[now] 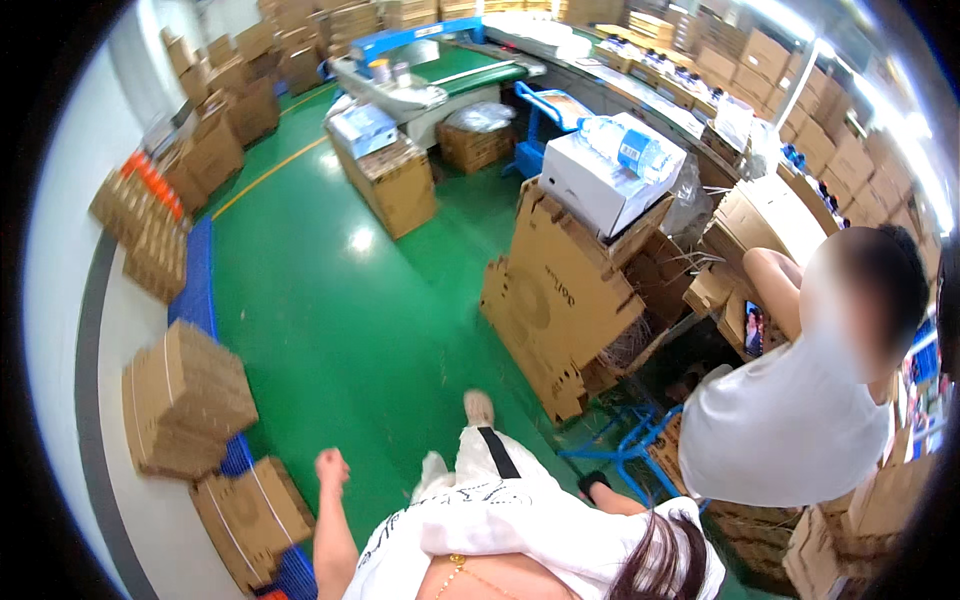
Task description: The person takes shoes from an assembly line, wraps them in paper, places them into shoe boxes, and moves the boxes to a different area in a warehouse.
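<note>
My left hand hangs over the green floor at my left side, its fingers curled into a loose fist with nothing showing in it. The nearest things to it are flat brown cartons, bundled with white straps, by the left wall. On the other side, my right hand is low beside my hip, near a blue metal chair frame. Something black wraps or covers it at the wrist, and its fingers are hidden. One of my feet is forward on the floor.
At right a seated person in a white shirt faces a phone. Ahead stands a large carton bearing a white box and clear bottles. Another carton stands farther off. A blue cart and conveyor lie beyond.
</note>
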Demonstrator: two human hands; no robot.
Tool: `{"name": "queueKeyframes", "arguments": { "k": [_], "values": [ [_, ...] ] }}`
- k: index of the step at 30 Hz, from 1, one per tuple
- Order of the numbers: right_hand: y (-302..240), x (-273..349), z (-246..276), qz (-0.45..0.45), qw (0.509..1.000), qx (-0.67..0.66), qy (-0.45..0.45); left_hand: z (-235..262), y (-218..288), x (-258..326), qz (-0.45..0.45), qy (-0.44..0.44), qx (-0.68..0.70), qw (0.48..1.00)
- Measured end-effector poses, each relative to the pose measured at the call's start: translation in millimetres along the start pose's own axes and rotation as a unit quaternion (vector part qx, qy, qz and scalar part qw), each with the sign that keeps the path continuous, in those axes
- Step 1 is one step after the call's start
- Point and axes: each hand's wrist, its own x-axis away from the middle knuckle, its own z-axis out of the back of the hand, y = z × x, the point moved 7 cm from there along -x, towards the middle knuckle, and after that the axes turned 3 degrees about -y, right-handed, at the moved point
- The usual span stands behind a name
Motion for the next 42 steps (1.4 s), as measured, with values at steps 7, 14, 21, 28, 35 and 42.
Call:
{"name": "queueKeyframes", "arguments": {
  "k": [7, 14, 21, 28, 35, 42],
  "values": [
    [-236, -62, 34, 0.130, 0.987, 0.088, -0.034, -100, 283, -195, -0.118, -0.069, 0.097, 0.986],
    [-547, -77, 103, 0.449, 0.861, -0.238, 0.022, -195, 240, -288, 0.131, -0.253, -0.055, 0.957],
    [-717, -59, 189, 0.412, 0.876, -0.246, -0.049, -228, 309, -473, 0.228, -0.189, -0.120, 0.948],
    [-734, -99, 285, 0.234, 0.862, -0.445, 0.056, -485, 703, -708, -0.127, -0.156, -0.204, 0.958],
    [-701, -128, 378, 0.122, 0.760, -0.618, 0.160, -864, 940, -493, -0.272, -0.492, -0.106, 0.820],
    [-673, -193, 500, 0.098, 0.681, -0.683, 0.245, -1009, 878, -421, -0.249, -0.617, -0.271, 0.696]
  ]
}}
